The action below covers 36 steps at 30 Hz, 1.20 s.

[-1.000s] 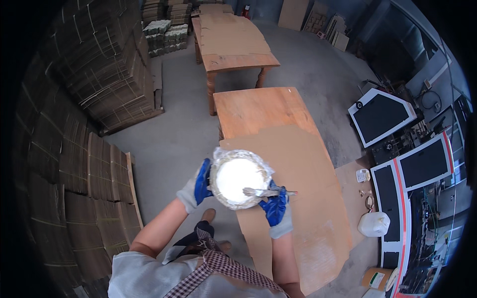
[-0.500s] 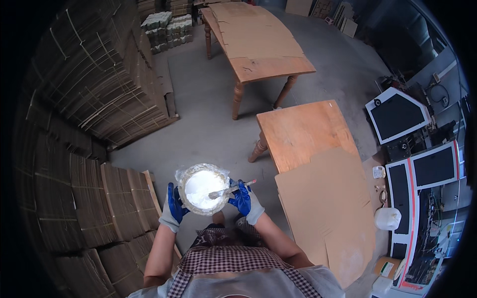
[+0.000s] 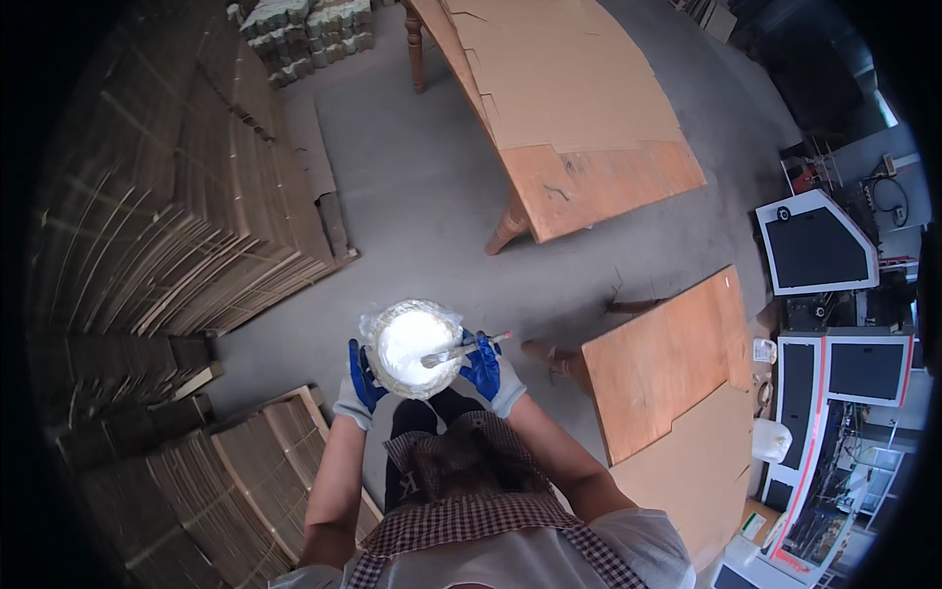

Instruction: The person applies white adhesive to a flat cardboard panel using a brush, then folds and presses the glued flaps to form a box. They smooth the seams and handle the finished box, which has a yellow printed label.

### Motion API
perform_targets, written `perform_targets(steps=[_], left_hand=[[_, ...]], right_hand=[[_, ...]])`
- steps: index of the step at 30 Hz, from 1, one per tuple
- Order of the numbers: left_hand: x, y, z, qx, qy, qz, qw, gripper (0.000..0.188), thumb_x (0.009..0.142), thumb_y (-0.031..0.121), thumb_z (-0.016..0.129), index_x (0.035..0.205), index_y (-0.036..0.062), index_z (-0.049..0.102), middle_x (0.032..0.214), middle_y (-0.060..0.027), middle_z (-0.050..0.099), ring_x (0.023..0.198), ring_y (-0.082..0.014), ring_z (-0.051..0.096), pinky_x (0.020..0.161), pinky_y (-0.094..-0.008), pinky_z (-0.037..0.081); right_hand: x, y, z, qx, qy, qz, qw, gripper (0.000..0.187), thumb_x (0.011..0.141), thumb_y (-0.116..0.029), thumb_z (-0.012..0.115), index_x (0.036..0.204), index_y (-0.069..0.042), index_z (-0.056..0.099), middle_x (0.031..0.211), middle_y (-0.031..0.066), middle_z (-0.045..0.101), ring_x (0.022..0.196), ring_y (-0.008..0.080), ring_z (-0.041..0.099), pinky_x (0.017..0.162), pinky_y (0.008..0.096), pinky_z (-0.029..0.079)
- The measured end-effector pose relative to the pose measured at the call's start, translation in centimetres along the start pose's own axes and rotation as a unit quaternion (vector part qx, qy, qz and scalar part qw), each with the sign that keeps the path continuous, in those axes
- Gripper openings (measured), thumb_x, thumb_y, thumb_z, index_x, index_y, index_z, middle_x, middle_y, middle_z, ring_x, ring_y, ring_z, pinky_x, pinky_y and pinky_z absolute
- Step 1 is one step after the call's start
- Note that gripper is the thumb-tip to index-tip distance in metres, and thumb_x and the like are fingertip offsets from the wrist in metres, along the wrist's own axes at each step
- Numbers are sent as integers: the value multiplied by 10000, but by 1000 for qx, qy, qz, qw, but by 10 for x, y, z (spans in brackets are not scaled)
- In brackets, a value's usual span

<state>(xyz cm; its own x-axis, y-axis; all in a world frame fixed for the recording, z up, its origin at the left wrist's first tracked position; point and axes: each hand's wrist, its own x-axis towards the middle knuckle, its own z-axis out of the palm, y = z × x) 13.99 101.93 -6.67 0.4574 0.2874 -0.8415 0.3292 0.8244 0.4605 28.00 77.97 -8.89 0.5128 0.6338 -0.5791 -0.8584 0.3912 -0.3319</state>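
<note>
In front of my body I carry a round tub (image 3: 390, 382) with a ragged, plastic-lined rim. White paste (image 3: 407, 346) fills its inside. My left hand (image 3: 366, 377), in a blue-coated glove with a pale cuff, grips the left side of the tub. On the opposite side my right hand (image 3: 482, 369), gloved alike, is closed on the tub's wall. A flat brush (image 3: 446, 354) lies across the right rim, its bristle end in the paste and its handle passing over my right hand. The tub hides some of my fingers.
Cardboard partly covers a wooden table (image 3: 608, 182) ahead. Another wooden table (image 3: 672, 353) with a cardboard sheet (image 3: 687, 471) stands to my right. Tall stacks of strapped cardboard (image 3: 196, 196) and lower stacks (image 3: 245, 481) line my left. Machine panels (image 3: 819, 245) stand at far right.
I have moved forward between the tables, carrying the tub. The far table appears closer, and the right-hand table has shifted rightward and lower in view. My grip looks the same.
</note>
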Motion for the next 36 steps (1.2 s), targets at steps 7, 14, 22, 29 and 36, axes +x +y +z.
perform_targets(steps=[7,14,22,29,36], left_hand=[[177,97,45,58,10,-51,997,850,915,756,465,1552,201,370,1517,-69,438,1388,-299,416,1064,-570,418],[414,113,38,7,2,-101,995,806,905,750,504,1519,235,415,1504,-41,455,1374,-283,440,1061,-554,429],[669,93,18,13,31,-129,991,878,871,761,555,1510,173,430,1469,-73,488,1319,-262,495,1064,-485,442],[745,87,-27,33,52,-129,990,846,895,779,473,1546,252,360,1524,15,436,1373,-229,439,1113,-519,365],[706,64,-58,45,92,-110,989,878,911,739,506,1538,141,358,1531,-58,423,1372,-275,437,1106,-519,376]], right_hand=[[195,-47,-21,-17,71,-2,997,429,1043,-409,545,1355,-115,547,1225,31,636,1146,209,616,918,427,538],[393,-38,-89,-4,90,-27,996,516,1045,-466,500,1440,-135,504,1363,28,586,1250,208,565,1006,397,494],[615,-6,-229,12,50,-49,997,462,1017,-487,547,1344,-160,568,1388,40,581,1269,228,561,1056,423,474],[688,34,-253,42,27,-53,997,606,1024,-510,516,1468,-99,474,1466,43,520,1362,236,478,1159,438,368],[654,53,-291,17,67,-43,997,555,1026,-546,477,1422,-158,502,1484,22,509,1389,229,458,1163,503,364]])
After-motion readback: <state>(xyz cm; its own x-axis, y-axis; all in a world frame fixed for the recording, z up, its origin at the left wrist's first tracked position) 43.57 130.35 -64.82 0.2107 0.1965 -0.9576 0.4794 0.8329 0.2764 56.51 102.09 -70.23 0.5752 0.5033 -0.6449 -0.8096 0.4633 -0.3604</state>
